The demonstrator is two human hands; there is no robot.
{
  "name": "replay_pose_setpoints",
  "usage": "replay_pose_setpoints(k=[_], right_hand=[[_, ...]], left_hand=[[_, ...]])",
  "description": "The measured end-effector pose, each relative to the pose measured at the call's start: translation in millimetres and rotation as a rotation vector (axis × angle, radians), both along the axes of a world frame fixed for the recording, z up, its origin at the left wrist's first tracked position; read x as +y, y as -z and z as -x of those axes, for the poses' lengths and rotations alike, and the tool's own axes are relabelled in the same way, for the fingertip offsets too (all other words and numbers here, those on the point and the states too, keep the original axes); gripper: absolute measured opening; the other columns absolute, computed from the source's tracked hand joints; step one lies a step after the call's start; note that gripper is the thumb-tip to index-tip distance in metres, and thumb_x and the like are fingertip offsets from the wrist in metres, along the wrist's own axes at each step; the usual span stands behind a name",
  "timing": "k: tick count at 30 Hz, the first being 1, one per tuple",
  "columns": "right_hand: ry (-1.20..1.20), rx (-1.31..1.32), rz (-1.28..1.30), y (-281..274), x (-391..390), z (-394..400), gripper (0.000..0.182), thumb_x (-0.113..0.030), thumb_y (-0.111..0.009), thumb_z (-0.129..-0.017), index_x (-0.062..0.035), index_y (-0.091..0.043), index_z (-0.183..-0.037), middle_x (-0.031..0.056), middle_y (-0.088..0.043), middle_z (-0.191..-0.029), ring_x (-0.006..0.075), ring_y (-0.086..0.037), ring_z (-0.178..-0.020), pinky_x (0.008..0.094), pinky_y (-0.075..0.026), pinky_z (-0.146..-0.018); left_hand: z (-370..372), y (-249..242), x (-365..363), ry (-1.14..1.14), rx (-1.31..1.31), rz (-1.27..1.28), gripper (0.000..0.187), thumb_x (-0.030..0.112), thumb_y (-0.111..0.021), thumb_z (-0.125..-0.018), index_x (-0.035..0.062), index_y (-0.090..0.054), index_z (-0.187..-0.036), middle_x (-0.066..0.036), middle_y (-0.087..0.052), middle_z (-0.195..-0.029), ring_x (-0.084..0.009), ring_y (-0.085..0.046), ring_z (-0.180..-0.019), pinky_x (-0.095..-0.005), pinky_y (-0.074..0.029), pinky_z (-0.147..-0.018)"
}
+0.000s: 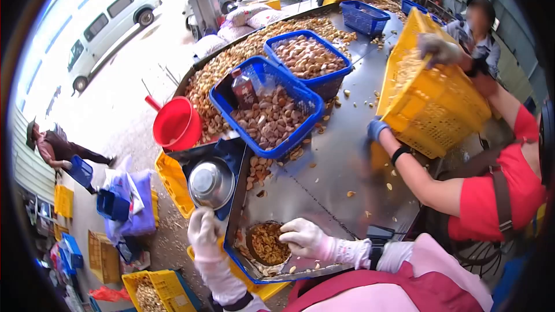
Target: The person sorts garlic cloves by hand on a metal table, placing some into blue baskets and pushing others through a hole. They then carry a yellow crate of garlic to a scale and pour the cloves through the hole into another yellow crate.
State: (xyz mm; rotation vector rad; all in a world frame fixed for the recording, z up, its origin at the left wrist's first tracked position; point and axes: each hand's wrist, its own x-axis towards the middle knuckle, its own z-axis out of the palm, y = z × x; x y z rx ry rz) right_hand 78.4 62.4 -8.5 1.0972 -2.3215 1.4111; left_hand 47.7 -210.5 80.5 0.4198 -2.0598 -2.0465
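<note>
My right hand (305, 238), in a white glove, rests its fingers on the rim of a small round bowl (266, 244) full of yellowish nut kernels at the near end of the metal table (324, 179). Just left of the bowl, past the table's edge, my gloved left hand (203, 228) is curled; what it holds is hidden. It sits below a shiny steel bowl (211, 182).
Two blue baskets of nuts (269, 110) (309, 58) and a loose heap lie on the table, with a red scoop (176, 122) at its left. A person in red tips a yellow crate (430, 89) at the right. Other workers, crates and vehicles stand around.
</note>
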Motion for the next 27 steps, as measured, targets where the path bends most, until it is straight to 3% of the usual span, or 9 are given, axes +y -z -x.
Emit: replay_pose_setpoints(k=[5,8,11,15,17,19,20,21,27], right_hand=[[0.337,-0.015,-0.030,-48.6,79.9,-20.3,0.027,-0.002,-0.069,-0.076,-0.0088,-0.069,-0.102,0.0125,-0.065,-0.108,0.0326,-0.063,-0.100,0.0429,-0.053,-0.088],[0.513,-0.005,-0.087,-46.9,118.9,-40.6,0.025,-0.003,-0.069,-0.076,-0.0098,-0.068,-0.100,0.0114,-0.065,-0.106,0.0323,-0.063,-0.099,0.0427,-0.052,-0.088],[0.691,-0.012,-0.193,-40.6,152.7,-60.2,0.024,-0.005,-0.070,-0.074,-0.0112,-0.067,-0.097,0.0096,-0.063,-0.104,0.0318,-0.062,-0.098,0.0430,-0.052,-0.087],[0.800,-0.041,-0.312,-12.6,175.7,-76.2,0.022,-0.009,-0.070,-0.073,-0.0129,-0.065,-0.095,0.0082,-0.062,-0.101,0.0308,-0.061,-0.097,0.0438,-0.050,-0.086],[0.814,-0.070,-0.354,-5.0,181.6,-81.9,0.022,-0.010,-0.070,-0.074,-0.0129,-0.065,-0.095,0.0078,-0.062,-0.102,0.0302,-0.060,-0.097,0.0436,-0.050,-0.086],[0.826,-0.095,-0.375,-3.6,183.4,-82.2,0.022,-0.011,-0.069,-0.075,-0.0128,-0.065,-0.096,0.0076,-0.062,-0.103,0.0299,-0.060,-0.097,0.0436,-0.050,-0.086],[0.818,-0.071,-0.399,-4.7,181.3,-81.6,0.022,-0.012,-0.069,-0.075,-0.0125,-0.065,-0.097,0.0074,-0.062,-0.104,0.0297,-0.060,-0.098,0.0436,-0.051,-0.086],[0.811,-0.045,-0.424,-5.1,180.2,-79.4,0.021,-0.012,-0.068,-0.076,-0.0122,-0.066,-0.097,0.0073,-0.063,-0.104,0.0296,-0.060,-0.099,0.0436,-0.051,-0.087],[0.779,-0.147,-0.326,10.9,181.0,-78.0,0.019,-0.012,-0.067,-0.077,-0.0129,-0.067,-0.096,0.0076,-0.063,-0.102,0.0294,-0.061,-0.099,0.0440,-0.051,-0.088]], left_hand=[[151.6,-27.9,83.9,0.369,0.350,-0.048,0.021,0.018,-0.058,-0.099,0.0011,-0.064,-0.110,-0.003,-0.062,-0.079,-0.0120,-0.059,-0.071,-0.0250,-0.046,-0.063],[213.4,-24.7,127.3,0.253,0.365,0.993,0.028,0.013,-0.065,-0.094,0.0005,-0.070,-0.119,-0.011,-0.071,-0.102,-0.0177,-0.068,-0.094,-0.0286,-0.053,-0.086],[192.3,-38.3,190.5,0.203,0.641,0.665,0.018,0.009,-0.069,-0.088,0.0041,-0.074,-0.104,-0.012,-0.070,-0.099,-0.0279,-0.069,-0.088,-0.0351,-0.054,-0.083],[143.2,-2.9,266.8,0.396,0.790,0.420,0.016,-0.003,-0.067,-0.082,0.0026,-0.072,-0.097,-0.011,-0.068,-0.088,-0.0233,-0.066,-0.079,-0.0319,-0.053,-0.073],[126.7,52.1,292.6,0.517,0.529,0.356,0.016,0.003,-0.071,-0.082,0.0057,-0.073,-0.098,-0.010,-0.067,-0.086,-0.0227,-0.065,-0.074,-0.0321,-0.053,-0.070],[105.2,77.4,302.8,0.591,0.460,0.624,0.018,0.012,-0.073,-0.083,0.0094,-0.073,-0.100,-0.010,-0.067,-0.090,-0.0286,-0.065,-0.078,-0.0350,-0.054,-0.074],[99.3,106.6,301.5,0.639,0.495,0.772,0.027,0.019,-0.075,-0.082,0.0115,-0.071,-0.108,-0.012,-0.068,-0.102,-0.0319,-0.066,-0.092,-0.0397,-0.054,-0.081],[82.7,104.5,304.4,0.737,0.172,0.950,0.041,0.033,-0.073,-0.083,0.0141,-0.067,-0.119,-0.015,-0.061,-0.125,-0.0351,-0.058,-0.119,-0.0462,-0.049,-0.097],[43.3,133.0,296.4,0.825,0.336,1.321,0.056,0.049,-0.064,-0.087,0.0186,-0.058,-0.134,-0.017,-0.044,-0.148,-0.0421,-0.032,-0.142,-0.0553,-0.026,-0.116]])
